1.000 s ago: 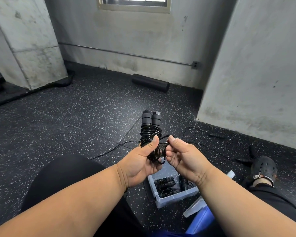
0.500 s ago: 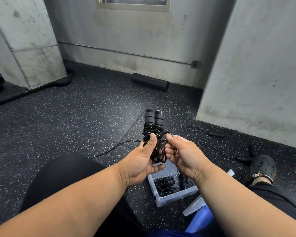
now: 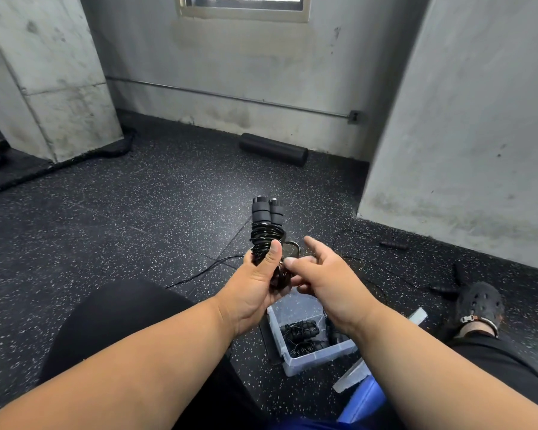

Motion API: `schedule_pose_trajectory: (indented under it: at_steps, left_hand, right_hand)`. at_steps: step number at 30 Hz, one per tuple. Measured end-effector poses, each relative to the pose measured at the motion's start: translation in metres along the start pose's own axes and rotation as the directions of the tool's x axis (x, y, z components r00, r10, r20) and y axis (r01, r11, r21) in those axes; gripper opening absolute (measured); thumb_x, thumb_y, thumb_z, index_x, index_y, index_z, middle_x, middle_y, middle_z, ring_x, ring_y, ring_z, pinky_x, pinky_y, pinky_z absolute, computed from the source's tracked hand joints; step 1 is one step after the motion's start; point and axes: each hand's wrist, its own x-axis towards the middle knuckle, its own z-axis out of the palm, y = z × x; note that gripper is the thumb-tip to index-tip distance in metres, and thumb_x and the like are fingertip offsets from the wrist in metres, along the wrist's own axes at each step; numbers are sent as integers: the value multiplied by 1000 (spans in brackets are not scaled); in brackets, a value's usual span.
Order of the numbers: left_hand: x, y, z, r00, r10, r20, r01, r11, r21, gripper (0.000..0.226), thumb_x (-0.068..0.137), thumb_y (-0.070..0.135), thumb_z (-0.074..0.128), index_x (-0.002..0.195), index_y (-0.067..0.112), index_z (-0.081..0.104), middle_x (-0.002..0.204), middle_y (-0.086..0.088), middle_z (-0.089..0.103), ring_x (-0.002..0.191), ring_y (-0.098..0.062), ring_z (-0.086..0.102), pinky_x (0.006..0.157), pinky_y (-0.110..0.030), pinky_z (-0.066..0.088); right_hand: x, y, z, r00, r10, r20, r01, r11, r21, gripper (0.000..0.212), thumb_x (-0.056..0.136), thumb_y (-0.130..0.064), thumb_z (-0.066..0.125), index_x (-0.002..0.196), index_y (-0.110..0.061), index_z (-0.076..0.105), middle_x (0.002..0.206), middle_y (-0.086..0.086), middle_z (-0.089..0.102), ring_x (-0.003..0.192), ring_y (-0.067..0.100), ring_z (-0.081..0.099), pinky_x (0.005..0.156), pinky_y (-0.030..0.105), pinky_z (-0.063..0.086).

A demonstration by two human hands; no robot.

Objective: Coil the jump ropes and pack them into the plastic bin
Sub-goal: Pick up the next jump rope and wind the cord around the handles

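Note:
My left hand [image 3: 257,282] grips a black jump rope [image 3: 266,235], its cord coiled round the two foam handles that stick up and away from me. My right hand [image 3: 322,273] is close beside it on the right: the thumb lies against a small loop of cord, the index finger points out straight, and the other fingers curl in under the bundle. Below my hands the clear plastic bin [image 3: 322,356] stands on the floor with several coiled ropes [image 3: 300,335] inside; my right forearm hides part of it.
A loose black cord [image 3: 205,271] trails over the speckled rubber floor, and more handles [image 3: 393,244] lie to the right. A clear lid [image 3: 351,378] and something blue [image 3: 364,403] sit by my right leg. A foam roller [image 3: 274,148] lies at the far wall. Concrete walls stand left and right.
My right hand has stopped pinching the cord tip and has opened its index finger outward. The bundle has shifted slightly left and tilted, still in my left hand.

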Motion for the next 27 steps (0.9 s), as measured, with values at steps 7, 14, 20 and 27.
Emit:
schedule_pose_trajectory:
  at_steps: [7, 14, 20, 27]
  left_hand:
    - [6, -3, 2, 991, 99, -87, -108, 989, -106, 64, 78, 49, 80, 122, 12, 51, 98, -9, 67, 106, -31, 64, 108, -65, 50]
    - [4, -2, -3, 994, 90, -62, -96, 991, -98, 79, 82, 51, 79, 135, 5, 44, 121, -27, 58, 121, -43, 61, 110, -70, 44]
    - [3, -2, -3, 994, 79, -80, -87, 991, -105, 100, 71, 58, 85, 141, 3, 41, 119, -26, 59, 113, -38, 66, 96, -54, 60]
    - [9, -2, -3, 986, 88, -140, -107, 985, -139, 83, 83, 51, 76, 141, 2, 42, 88, -10, 69, 101, -44, 74, 65, -37, 62]
  right_hand:
    - [-6, 22, 14, 972, -223, -72, 179, 904, -388, 26, 87, -20, 81, 75, -7, 62, 59, -12, 52, 56, 5, 42, 57, 23, 38]
    - [-8, 18, 13, 989, -120, 92, 122, 992, -26, 12, 97, -6, 68, 91, 4, 69, 79, 6, 68, 74, 10, 58, 71, 21, 49]
    - [-3, 15, 8, 991, -115, 66, 120, 990, -74, 8, 95, -3, 68, 92, 2, 74, 80, 8, 71, 75, 11, 60, 72, 23, 50]
    - [-2, 17, 15, 993, -76, -85, 83, 994, 74, 29, 90, -3, 77, 115, -8, 63, 78, 9, 69, 79, 23, 70, 73, 32, 58]
